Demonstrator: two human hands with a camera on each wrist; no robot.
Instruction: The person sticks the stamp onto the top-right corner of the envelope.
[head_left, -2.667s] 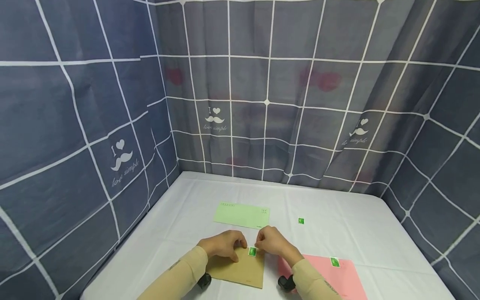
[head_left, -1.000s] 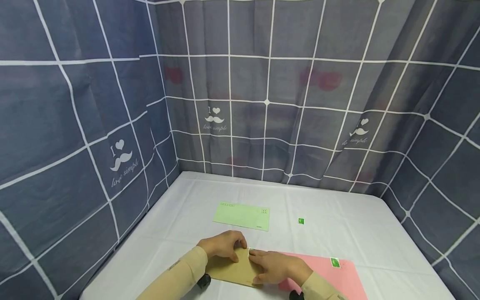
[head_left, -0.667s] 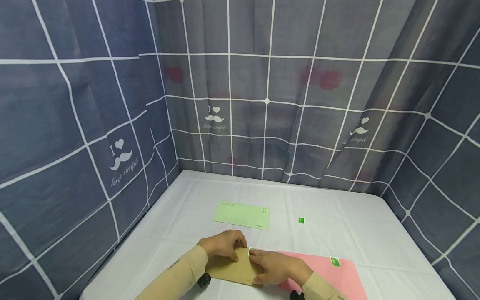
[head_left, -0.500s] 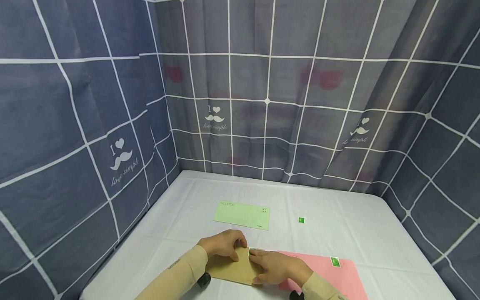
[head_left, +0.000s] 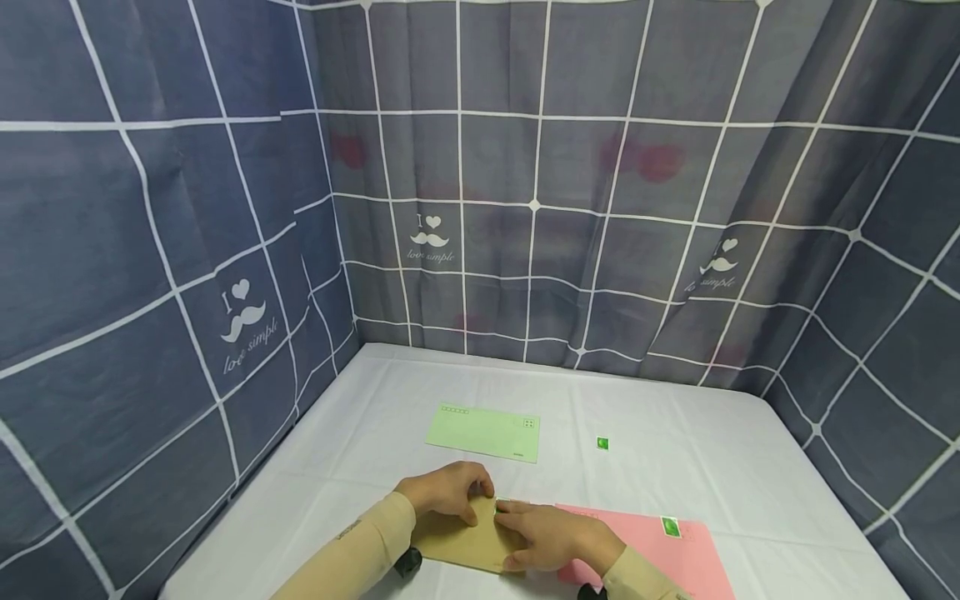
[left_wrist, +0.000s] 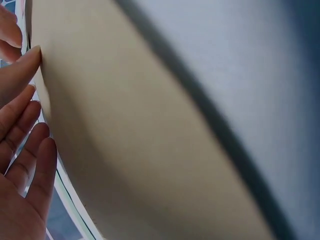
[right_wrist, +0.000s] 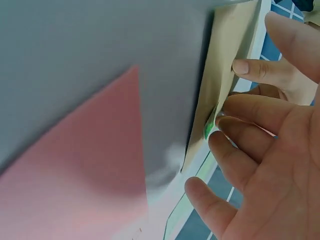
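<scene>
A tan envelope (head_left: 457, 540) lies on the white-covered table. My left hand (head_left: 444, 487) rests over its far left part, thumb on the paper and fingertips by the far edge. In the left wrist view, the thumb (left_wrist: 22, 75) touches the envelope and the other fingers are only gently bent. My right hand (head_left: 551, 533) lies across the right side with extended fingers. Its fingertips cover most of a green stamp (head_left: 500, 504) at the envelope's upper right corner. The stamp's green edge (right_wrist: 208, 129) shows beside those fingers in the right wrist view.
A pink envelope (head_left: 675, 550) bearing a green stamp (head_left: 671, 527) lies on the right, partly beneath my right forearm. Farther back are a light green envelope (head_left: 483, 433) and a loose green stamp (head_left: 603, 443). Dark grid-patterned curtains (head_left: 495, 167) surround the table (head_left: 675, 425).
Earlier, my right fingers pinched near the exposed stamp at the tan envelope's corner. They have since flattened over it, the hand coming lower toward me. My left hand has stayed put.
</scene>
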